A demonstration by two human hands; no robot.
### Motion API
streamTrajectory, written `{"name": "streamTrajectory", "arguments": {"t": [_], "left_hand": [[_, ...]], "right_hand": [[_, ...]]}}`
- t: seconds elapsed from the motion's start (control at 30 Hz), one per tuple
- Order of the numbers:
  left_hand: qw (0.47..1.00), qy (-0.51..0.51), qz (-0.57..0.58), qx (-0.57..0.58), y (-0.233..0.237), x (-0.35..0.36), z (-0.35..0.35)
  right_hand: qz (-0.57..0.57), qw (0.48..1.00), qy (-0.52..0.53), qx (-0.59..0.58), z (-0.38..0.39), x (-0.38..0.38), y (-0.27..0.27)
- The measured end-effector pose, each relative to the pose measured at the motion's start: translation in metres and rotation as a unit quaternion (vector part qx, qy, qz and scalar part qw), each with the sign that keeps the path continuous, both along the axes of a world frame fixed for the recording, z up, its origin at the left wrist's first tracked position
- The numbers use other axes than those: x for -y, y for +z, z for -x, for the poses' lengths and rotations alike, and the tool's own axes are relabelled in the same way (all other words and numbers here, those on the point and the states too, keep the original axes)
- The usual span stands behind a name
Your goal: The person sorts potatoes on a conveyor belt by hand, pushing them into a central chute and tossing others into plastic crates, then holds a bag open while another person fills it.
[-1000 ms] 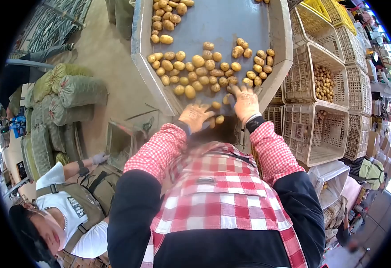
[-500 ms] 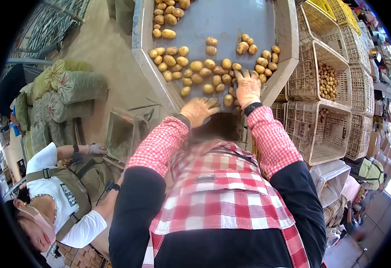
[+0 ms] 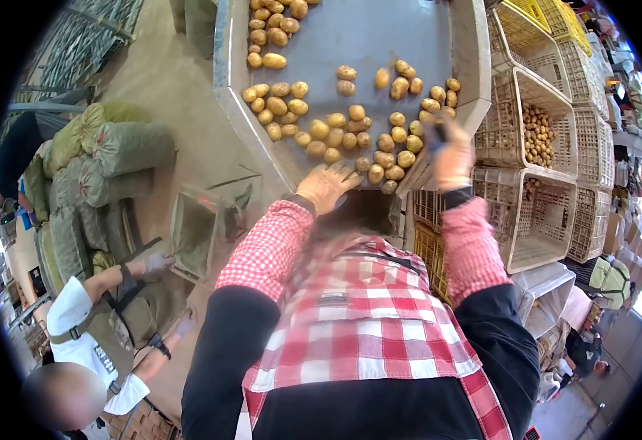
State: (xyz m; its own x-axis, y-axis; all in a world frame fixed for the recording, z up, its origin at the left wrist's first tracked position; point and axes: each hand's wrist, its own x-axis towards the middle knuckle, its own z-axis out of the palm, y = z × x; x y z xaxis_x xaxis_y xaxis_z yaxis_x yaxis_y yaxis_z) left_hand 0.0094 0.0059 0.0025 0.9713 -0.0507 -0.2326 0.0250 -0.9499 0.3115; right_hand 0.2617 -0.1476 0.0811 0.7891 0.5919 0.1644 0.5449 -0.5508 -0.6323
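Potatoes (image 3: 319, 130) lie loose on the grey sloping metal tray (image 3: 314, 59), many gathered near its narrow lower end. My left hand (image 3: 327, 188), in an orange-tan work glove, rests at that lower edge. Its fingers are stretched out beside the nearest potatoes, above the dark opening (image 3: 369, 209). My right hand (image 3: 454, 158), in a similar glove, is over the tray's right side wall (image 3: 475, 110). Motion smears its fingers. A dark patch shows at the fingertips, and I cannot make out whether it is a held thing.
Stacked plastic crates (image 3: 544, 220) stand on the right, one with potatoes (image 3: 537, 136) inside. Filled green sacks (image 3: 130, 150) are piled at the left. A co-worker (image 3: 79, 330) is at lower left, hands near a frame-like bin (image 3: 193, 235).
My right hand has moved right, off the potatoes and over the side wall. Potatoes near the lower end have shifted. My left hand has hardly moved. The co-worker's arms have shifted.
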Motion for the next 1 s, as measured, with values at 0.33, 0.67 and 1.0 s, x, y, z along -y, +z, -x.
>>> {"name": "streamTrajectory", "arguments": {"t": [0.33,0.67,1.0], "left_hand": [[1.000,0.010,-0.014,0.013,-0.004,0.002,-0.006],[0.998,0.030,0.002,0.055,-0.012,0.004,-0.001],[0.997,0.053,-0.019,0.054,-0.045,0.009,-0.003]], "right_hand": [[0.027,0.982,0.167,0.078,0.051,-0.032,0.011],[0.353,0.916,0.178,0.073,0.061,-0.147,-0.022],[0.224,0.850,0.339,0.335,0.085,-0.371,-0.023]]}}
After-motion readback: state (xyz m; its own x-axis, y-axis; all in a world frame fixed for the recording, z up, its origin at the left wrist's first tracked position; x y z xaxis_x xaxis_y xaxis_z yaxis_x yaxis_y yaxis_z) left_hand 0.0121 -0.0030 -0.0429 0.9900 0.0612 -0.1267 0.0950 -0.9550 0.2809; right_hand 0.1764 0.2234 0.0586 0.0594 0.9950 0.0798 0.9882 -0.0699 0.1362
